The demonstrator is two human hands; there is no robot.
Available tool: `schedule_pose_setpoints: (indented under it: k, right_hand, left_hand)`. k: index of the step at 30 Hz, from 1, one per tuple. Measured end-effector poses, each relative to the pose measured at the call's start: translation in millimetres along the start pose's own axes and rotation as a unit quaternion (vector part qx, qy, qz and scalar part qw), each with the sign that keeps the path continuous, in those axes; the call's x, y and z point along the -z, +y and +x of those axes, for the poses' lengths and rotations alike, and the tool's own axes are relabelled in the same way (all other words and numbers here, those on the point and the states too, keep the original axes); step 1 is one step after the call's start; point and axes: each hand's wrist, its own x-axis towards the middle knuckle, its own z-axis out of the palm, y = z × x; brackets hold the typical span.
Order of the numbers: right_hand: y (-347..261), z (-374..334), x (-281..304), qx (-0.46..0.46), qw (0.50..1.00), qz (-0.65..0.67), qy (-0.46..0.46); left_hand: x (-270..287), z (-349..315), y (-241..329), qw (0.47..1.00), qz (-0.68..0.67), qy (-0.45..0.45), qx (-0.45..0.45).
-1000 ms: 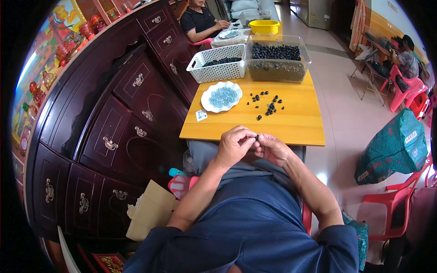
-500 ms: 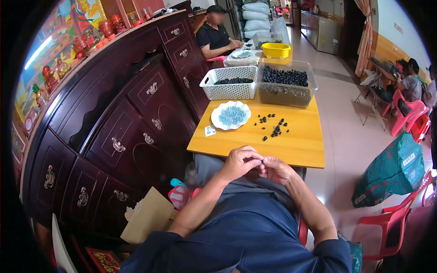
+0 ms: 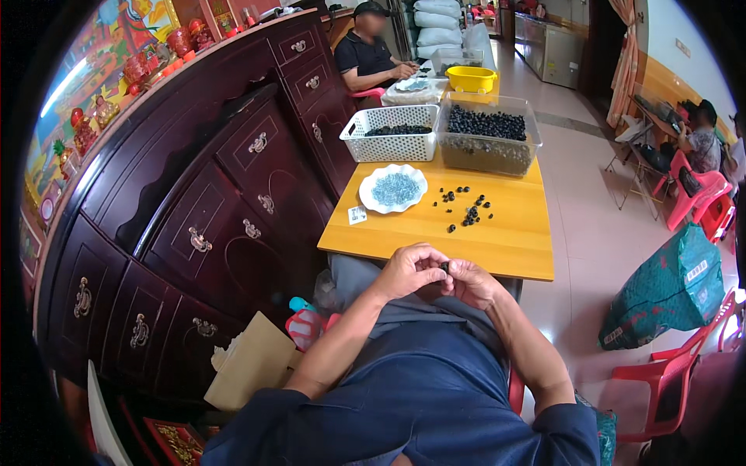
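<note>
"Where was the small round black piece?"

"Between the fingertips of the left hand and the right hand, by the near edge of the wood-toned table."

"And the grip?"

"Both hands pinched it, thumbs and fingers closed."

"What lay farther in?"

"Loose black pieces, scattered toward the right edge. A scalloped white plate of tiny pale-blue pieces sat near the left edge."

"And beyond?"

"A perforated white basket stood at the far left corner, a clear plastic bin at the far right."
</note>
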Motion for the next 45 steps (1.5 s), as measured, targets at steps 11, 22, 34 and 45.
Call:
schedule_pose_setpoints:
  k: [11, 22, 34, 45]
  right_hand:
    - [1.6, -0.1, -4.8, 0.004, 0.998, -0.031, 0.049]
    - [0.9, -0.3, -4.6, 0.005, 0.997, -0.030, 0.072]
    - [-1.2, -2.7, -7.2, -0.016, 0.996, -0.003, 0.088]
    - [-2.9, -1.2, -10.9, 0.005, 0.998, -0.027, 0.064]
  left_hand:
    - [-1.8, -4.3, 4.4, 0.996, 0.068, 0.059, 0.015]
    - [3.0, -0.5, -10.7, 0.988, 0.131, 0.080, -0.025]
    - [-5.0, -1.9, 4.2, 0.990, 0.101, 0.097, -0.033]
    - [-3.3, -2.2, 11.1, 0.965, 0.237, 0.105, -0.049]
